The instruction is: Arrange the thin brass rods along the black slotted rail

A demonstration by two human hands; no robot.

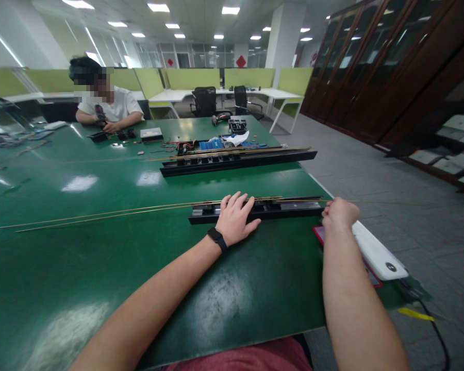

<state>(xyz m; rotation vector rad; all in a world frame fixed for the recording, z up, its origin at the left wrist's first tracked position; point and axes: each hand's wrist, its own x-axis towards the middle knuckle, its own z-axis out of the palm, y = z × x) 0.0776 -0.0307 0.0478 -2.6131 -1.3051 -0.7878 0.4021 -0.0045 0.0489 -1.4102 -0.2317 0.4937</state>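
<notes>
A black metal channel point(294, 211) lies lengthwise on the green table in front of me. Long, thin brass-coloured rods point(139, 210) run along its top and stick out far past its left end. My left hand point(234, 219), with a dark watch on the wrist, rests over the channel and rods, fingers spread. At the channel's right end my right hand point(341, 212) is closed in a pinch around a thin brass-coloured rod, which continues to the right beyond the fist. The fingertips of that hand are partly hidden.
Farther back lies a second black channel point(235, 164) with more rods. Behind it are blue parts point(212, 144), a power drill point(219, 119) and a white box point(151, 135). A co-worker point(112, 105) sits across the table point(100, 268). A white device point(379, 252) sits at the right edge.
</notes>
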